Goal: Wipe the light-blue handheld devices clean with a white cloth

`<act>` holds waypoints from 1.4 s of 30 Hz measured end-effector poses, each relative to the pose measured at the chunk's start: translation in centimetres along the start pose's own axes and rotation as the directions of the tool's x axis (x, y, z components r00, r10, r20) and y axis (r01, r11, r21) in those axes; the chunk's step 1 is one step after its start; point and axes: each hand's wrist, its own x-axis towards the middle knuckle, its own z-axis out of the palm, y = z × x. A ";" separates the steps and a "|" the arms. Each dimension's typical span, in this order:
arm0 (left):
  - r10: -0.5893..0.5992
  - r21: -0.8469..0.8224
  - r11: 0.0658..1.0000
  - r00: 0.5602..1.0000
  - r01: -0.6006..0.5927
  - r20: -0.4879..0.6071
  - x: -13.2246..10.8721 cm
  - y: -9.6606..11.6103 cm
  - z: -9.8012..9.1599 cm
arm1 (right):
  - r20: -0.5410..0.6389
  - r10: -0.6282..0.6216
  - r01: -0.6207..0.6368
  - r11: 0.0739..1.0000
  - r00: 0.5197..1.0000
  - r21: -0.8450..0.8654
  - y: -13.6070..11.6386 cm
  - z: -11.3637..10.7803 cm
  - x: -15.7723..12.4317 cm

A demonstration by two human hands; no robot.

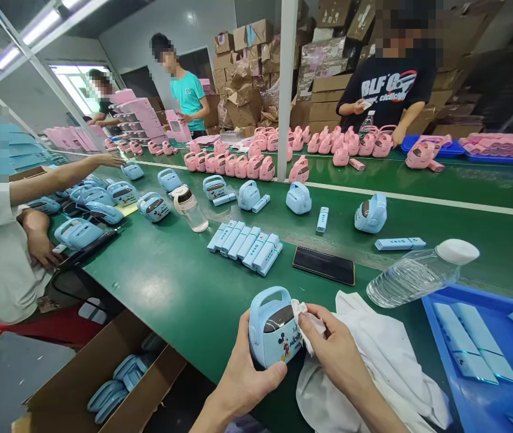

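Observation:
My left hand (242, 376) grips a light-blue handled device (269, 328) with a cartoon mouse print, holding it upright at the near edge of the green table (184, 288). My right hand (335, 349) pinches a corner of a white cloth (304, 325) and presses it against the device's dark front panel. The rest of the white cloth (373, 361) lies bunched on the table under my right wrist.
A row of blue stick-shaped parts (247, 243), a black phone (323, 264) and a clear bottle on its side (418, 273) lie ahead. A blue tray (486, 385) with more sticks sits right. A cardboard box (103, 385) of blue parts stands lower left. Other people work around pink and blue devices.

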 end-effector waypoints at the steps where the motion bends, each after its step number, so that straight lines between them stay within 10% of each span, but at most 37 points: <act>1: 0.000 -0.018 1.000 1.000 0.000 -0.005 0.0 0.2 0.1 | -0.005 0.002 -0.002 1.000 1.000 -0.010 0.1 0.1 0.0; 8: -0.050 0.050 0.997 0.991 0.056 -0.120 0.1 0.4 -0.1 | -0.001 -0.053 0.053 0.998 0.999 -0.013 0.0 1.4 -0.4; 14: -0.004 -0.055 0.999 0.991 -0.003 -0.132 -0.6 -0.7 0.2 | 0.116 -0.478 0.481 0.877 0.871 0.004 -1.3 1.9 -1.0; 20: -0.294 -0.592 0.803 0.909 0.067 -0.295 0.0 0.4 2.1 | -0.076 -0.185 0.187 0.982 0.980 0.016 -1.9 0.5 -1.8; 22: -0.342 -0.711 0.703 0.882 0.012 -0.323 0.6 1.3 2.9 | -0.164 -0.336 0.338 0.941 0.927 -0.017 -1.7 1.3 -2.8; 26: -0.392 -0.824 0.566 0.888 0.027 -0.240 1.3 2.4 4.1 | -0.133 -0.731 0.714 0.683 0.670 -0.156 -1.3 3.8 -4.2; 31: -0.449 -0.848 0.516 0.882 0.124 -0.144 1.5 2.8 4.3 | -0.029 -0.870 0.860 0.491 0.492 -0.138 -0.9 3.7 -4.0; 34: -0.445 -0.868 0.490 0.880 0.084 -0.166 1.6 3.2 4.2 | -0.033 -0.705 0.705 0.709 0.709 0.016 -0.2 3.1 -3.7; 37: -0.456 -0.889 0.455 0.871 0.052 -0.182 1.6 3.3 4.3 | 0.016 -0.145 0.131 0.934 0.989 0.332 -0.1 3.2 -3.7; 39: -0.451 -0.872 0.488 0.867 0.039 -0.213 1.5 3.1 4.4 | 0.120 0.118 -0.165 0.819 0.986 0.549 -0.7 3.5 -3.8; 42: -0.366 -0.803 0.594 0.872 -0.050 -0.325 1.3 2.5 4.3 | 0.249 0.185 -0.310 0.576 0.951 0.756 -2.1 4.0 -4.0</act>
